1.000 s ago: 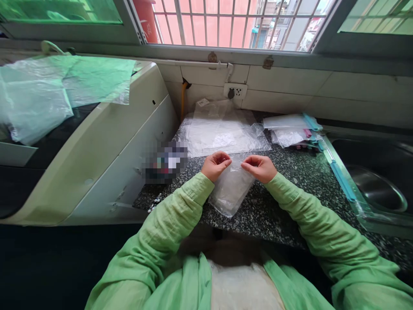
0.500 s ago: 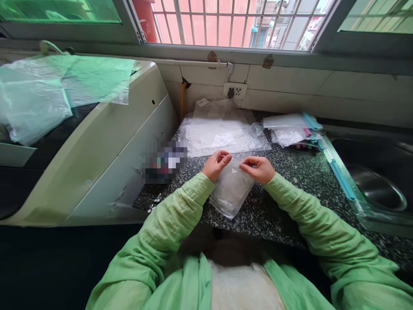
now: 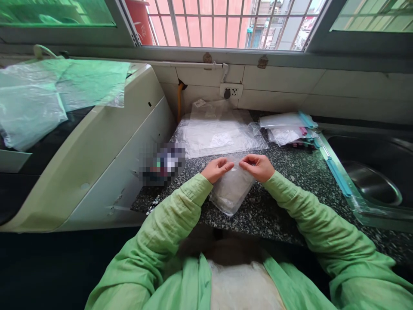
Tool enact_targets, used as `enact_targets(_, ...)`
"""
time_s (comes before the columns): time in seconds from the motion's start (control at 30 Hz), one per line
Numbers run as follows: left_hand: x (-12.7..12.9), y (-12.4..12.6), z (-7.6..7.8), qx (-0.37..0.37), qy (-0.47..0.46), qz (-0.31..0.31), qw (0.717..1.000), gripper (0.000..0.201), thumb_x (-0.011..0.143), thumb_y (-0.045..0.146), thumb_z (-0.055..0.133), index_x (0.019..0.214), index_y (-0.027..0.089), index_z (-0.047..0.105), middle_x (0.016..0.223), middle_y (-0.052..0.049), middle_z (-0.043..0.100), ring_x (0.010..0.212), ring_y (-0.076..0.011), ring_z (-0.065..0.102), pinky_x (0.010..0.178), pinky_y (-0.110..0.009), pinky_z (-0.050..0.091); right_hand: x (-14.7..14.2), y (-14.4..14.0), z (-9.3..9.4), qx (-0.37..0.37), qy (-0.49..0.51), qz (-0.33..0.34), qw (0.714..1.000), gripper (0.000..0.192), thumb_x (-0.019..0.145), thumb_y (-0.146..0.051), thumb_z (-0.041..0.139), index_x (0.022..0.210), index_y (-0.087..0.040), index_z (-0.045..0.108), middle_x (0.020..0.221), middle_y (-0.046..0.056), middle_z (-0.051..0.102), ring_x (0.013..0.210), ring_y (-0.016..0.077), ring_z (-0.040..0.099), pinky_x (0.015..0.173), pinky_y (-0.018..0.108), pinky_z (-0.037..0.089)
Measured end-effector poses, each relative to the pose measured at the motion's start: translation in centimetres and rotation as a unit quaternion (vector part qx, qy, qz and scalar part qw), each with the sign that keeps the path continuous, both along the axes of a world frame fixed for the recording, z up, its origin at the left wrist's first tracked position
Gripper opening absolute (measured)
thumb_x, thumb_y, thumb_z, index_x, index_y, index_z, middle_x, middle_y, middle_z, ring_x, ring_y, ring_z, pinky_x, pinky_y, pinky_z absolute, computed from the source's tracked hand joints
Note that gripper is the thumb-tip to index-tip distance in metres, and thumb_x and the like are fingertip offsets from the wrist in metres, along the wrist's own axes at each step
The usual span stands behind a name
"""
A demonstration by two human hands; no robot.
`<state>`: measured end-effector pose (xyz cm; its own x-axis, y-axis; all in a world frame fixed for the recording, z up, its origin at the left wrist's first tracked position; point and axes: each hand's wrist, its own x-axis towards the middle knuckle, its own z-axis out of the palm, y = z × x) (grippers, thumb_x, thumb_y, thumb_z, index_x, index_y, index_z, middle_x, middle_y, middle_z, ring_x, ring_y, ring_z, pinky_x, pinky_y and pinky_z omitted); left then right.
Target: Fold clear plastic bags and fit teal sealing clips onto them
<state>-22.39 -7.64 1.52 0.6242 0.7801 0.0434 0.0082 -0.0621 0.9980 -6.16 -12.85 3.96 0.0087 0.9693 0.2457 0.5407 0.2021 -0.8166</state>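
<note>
Pinching the top edge of a small clear plastic bag (image 3: 231, 189), the left hand (image 3: 217, 168) and right hand (image 3: 257, 167) each have thumb and fingers closed on the film. Risk: thin slick film could slip or tear if pulled unevenly. Bag hangs from the fingertips toward 6 o'clock, its lower end resting on the speckled dark granite counter (image 3: 290, 181), near its front edge.

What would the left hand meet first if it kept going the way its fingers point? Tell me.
The left hand points right, across the top of the clear bag. It would probably meet the right hand first, whose fingertips sit close opposite on the same bag edge.
</note>
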Motion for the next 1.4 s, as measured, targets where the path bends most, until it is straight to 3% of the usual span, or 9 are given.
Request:
enact_targets(0.1,0.2,-0.2,-0.3,-0.05,-0.003,-0.035,0.998,0.041,0.052,0.049,0.067,0.065,0.011,0.059,0.06,0.0,0.056,0.059,-0.0094,0.047,0.059,-0.022,0.037,0.3,0.0,0.0,-0.009,0.014,-0.008,1.0,0.023,0.064,-0.035,0.053,0.058,-0.013,0.057,0.052,0.0,0.053,0.048,0.0076,0.042,0.047,0.021,0.035)
enact_targets(0.27,0.5,-0.5,-0.4,-0.088,0.0,-0.026,0.996,0.038,0.049,0.046,0.068,0.058,0.011,0.057,0.052,0.002,0.052,0.051,-0.007,0.043,0.052,-0.021,0.034,0.4,0.1,-0.3,-0.017,0.024,-0.023,0.999,0.023,0.062,-0.036,0.054,0.057,-0.014,0.057,0.05,-0.001,0.052,0.047,0.0075,0.041,0.046,0.021,0.035)
enact_targets(0.5,0.2,-0.2,-0.4,-0.041,0.016,-0.009,0.999,0.035,0.053,0.044,0.063,0.055,0.011,0.053,0.048,0.004,0.045,0.048,-0.0052,0.037,0.049,-0.019,0.029,0.7,-0.2,-0.8,-0.011,0.016,-0.041,0.999,0.027,0.064,-0.041,0.056,0.063,-0.015,0.059,0.057,0.002,0.059,0.052,0.0106,0.049,0.051,0.024,0.041)
enact_targets(0.7,0.0,0.2,-0.7,-0.001,0.037,0.02,0.999,0.036,0.053,0.047,0.061,0.052,0.013,0.05,0.046,0.005,0.04,0.048,-0.0053,0.033,0.048,-0.02,0.026,6.6,-2.7,-0.6,-0.033,-0.091,-0.152,0.984,0.029,0.067,-0.041,0.053,0.073,-0.015,0.062,0.068,0.005,0.064,0.06,0.0139,0.055,0.058,0.027,0.045)
enact_targets(0.8,-0.1,0.3,-0.9,0.003,0.035,0.008,0.999,0.034,0.054,0.046,0.061,0.056,0.013,0.054,0.047,0.004,0.042,0.048,-0.0058,0.033,0.048,-0.02,0.026,11.4,-5.4,0.0,-0.075,-0.237,-0.258,0.934,0.029,0.069,-0.04,0.052,0.078,-0.016,0.064,0.073,0.007,0.065,0.065,0.0169,0.057,0.063,0.03,0.045)
enact_targets(0.97,-0.2,0.3,-1.0,0.009,0.029,0.004,1.0,0.032,0.056,0.044,0.061,0.055,0.012,0.055,0.047,0.004,0.043,0.048,-0.006,0.034,0.049,-0.02,0.027,18.0,-10.2,0.7,-0.16,-0.424,-0.43,0.781,0.039,0.073,-0.043,0.048,0.092,-0.013,0.064,0.089,0.017,0.063,0.078,0.0269,0.058,0.061,0.035,0.041)
enact_targets(1.03,-0.2,0.3,-1.0,0.008,0.031,0.004,0.999,0.032,0.056,0.043,0.061,0.055,0.012,0.055,0.047,0.004,0.043,0.047,-0.0059,0.034,0.048,-0.02,0.027,19.5,-11.2,0.7,-0.211,-0.448,-0.451,0.743,0.043,0.072,-0.044,0.049,0.095,-0.012,0.063,0.091,0.02,0.062,0.081,0.0302,0.057,0.059,0.036,0.041)
enact_targets(1.2,-0.3,0.5,-1.3,0.024,0.033,0.027,0.999,0.031,0.055,0.042,0.063,0.056,0.012,0.057,0.048,0.004,0.047,0.049,-0.0064,0.038,0.048,-0.019,0.031,20.3,-11.8,0.0,-0.314,-0.434,-0.436,0.723,0.049,0.07,-0.051,0.049,0.093,-0.011,0.064,0.089,0.021,0.062,0.079,0.0307,0.059,0.058,0.037,0.041)
enact_targets(1.4,-0.2,0.4,-1.2,0.027,0.036,0.032,0.998,0.034,0.055,0.046,0.062,0.053,0.012,0.054,0.046,0.004,0.043,0.048,-0.0062,0.036,0.047,-0.02,0.029,19.8,-11.5,-1.0,-0.301,-0.449,-0.453,0.709,0.038,0.072,-0.041,0.049,0.088,-0.01,0.063,0.084,0.021,0.062,0.078,0.0311,0.059,0.057,0.037,0.04)
